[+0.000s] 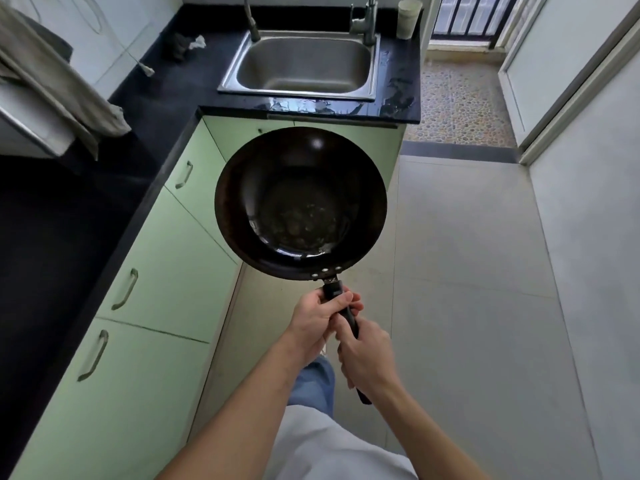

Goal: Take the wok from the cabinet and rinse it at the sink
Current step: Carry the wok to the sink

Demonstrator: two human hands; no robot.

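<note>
- The black wok (300,202) is held in the air over the floor, on the near side of the sink. It is in front of the pale green cabinet doors (166,271), with its bowl facing up.
- Its handle (333,289) points back toward the person.
- The left hand (320,318) curls its fingers round the handle close to the pan's rivets.
- The right hand (367,356) grips the same handle just behind the left, and the handle's end sticks out below it.
- The steel sink (298,89) sits at the far end of the black countertop (162,95). A tap (367,24) stands at its far right corner, with a pale cup (409,19) just to the right.
- Wet patches shine on the counter's near edge.
- A grey cloth (52,81) hangs at the far left.
</note>
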